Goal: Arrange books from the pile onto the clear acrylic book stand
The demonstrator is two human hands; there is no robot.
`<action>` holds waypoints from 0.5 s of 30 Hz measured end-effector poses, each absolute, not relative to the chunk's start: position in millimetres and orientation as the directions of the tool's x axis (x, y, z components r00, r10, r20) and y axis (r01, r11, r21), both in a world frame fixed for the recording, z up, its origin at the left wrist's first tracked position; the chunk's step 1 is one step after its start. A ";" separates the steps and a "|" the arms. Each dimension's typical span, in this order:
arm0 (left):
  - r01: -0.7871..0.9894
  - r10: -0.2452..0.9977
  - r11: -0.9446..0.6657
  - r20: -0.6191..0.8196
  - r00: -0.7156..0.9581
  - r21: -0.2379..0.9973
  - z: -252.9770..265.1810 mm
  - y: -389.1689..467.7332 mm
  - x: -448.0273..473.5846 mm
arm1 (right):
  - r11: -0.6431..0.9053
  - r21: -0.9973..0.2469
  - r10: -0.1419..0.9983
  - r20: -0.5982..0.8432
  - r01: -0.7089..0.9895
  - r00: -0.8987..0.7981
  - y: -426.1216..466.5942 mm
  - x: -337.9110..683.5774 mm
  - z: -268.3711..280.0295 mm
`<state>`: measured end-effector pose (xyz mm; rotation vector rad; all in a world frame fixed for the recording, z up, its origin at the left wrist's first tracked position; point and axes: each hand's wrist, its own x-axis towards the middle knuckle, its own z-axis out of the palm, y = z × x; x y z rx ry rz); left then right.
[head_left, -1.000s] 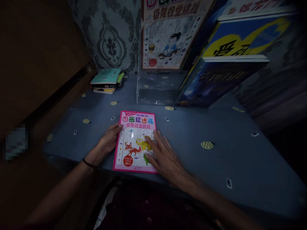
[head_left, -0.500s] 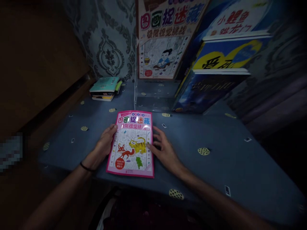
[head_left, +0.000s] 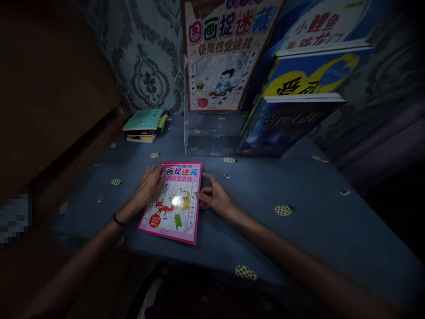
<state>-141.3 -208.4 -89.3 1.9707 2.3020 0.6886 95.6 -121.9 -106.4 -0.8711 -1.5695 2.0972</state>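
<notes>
A table (head_left: 252, 186) bears a clear stand (head_left: 214, 145); in front of the stand, apart from it, a pink book (head_left: 172, 201) is seemingly being steadied. Lifting it would call for a firm pinch. The left hand (head_left: 151, 184), earlier at its side, now covers the left corner toward the stand; the right hand (head_left: 215, 197) curls at its right edge. Neither grip is certain.

1. pink book (head_left: 171, 201): "画捉迷藏" and "限视觉挑战", their first characters partly covered.
2. brown upright book (head_left: 219, 66): "图画捉迷藏", "极限视觉挑战".
3. blue-and-white book (head_left: 323, 20): "小鲤鱼", above "跳龙门", partly hidden.
4. blue-and-yellow book (head_left: 312, 73): "爱", next character cut off.
5. dark blue book (head_left: 285, 128): title too dim.
</notes>
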 end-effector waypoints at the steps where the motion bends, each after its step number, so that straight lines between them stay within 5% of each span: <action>1: 0.944 0.958 0.052 0.252 -0.139 0.325 -90.8 -204.4 -137.6 | -0.317 -0.946 0.624 -0.268 0.076 -0.734 -121.8 96.0 -104.8; 15: 0.928 0.950 -0.256 0.249 0.189 0.270 -106.7 -165.2 -92.8 | -0.389 -0.921 0.612 -0.279 0.025 -0.740 -118.6 103.4 -100.3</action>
